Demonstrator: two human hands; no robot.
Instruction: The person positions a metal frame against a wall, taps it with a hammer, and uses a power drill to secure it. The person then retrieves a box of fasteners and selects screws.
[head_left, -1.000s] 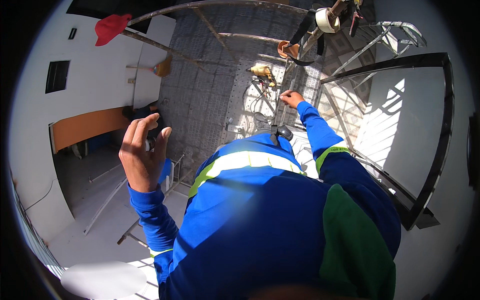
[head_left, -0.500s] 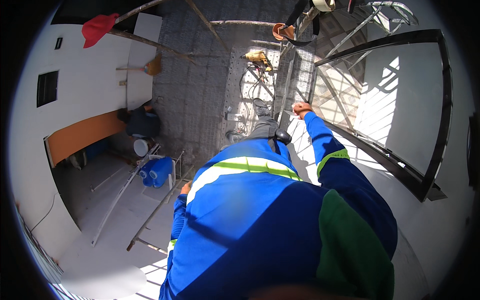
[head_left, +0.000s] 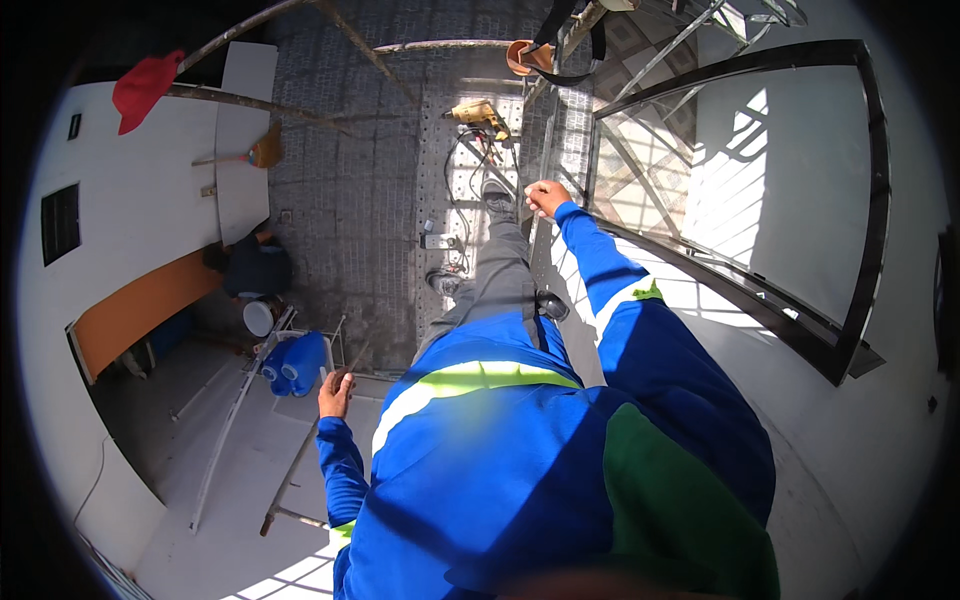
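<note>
While the left hand (head_left: 336, 396) hovers half open, the right hand (head_left: 546, 198) extends forward, curled, grip unclear.

yellow drill (head_left: 484, 116) on perforated platform (head_left: 433, 185) beyond right hand (head_left: 546, 197)

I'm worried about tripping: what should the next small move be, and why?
Perhaps nudge the dark cable away from the farther shoe before stepping: it loops close to that shoe on the perforated platform, and the yellow drill lies just beyond.
</note>
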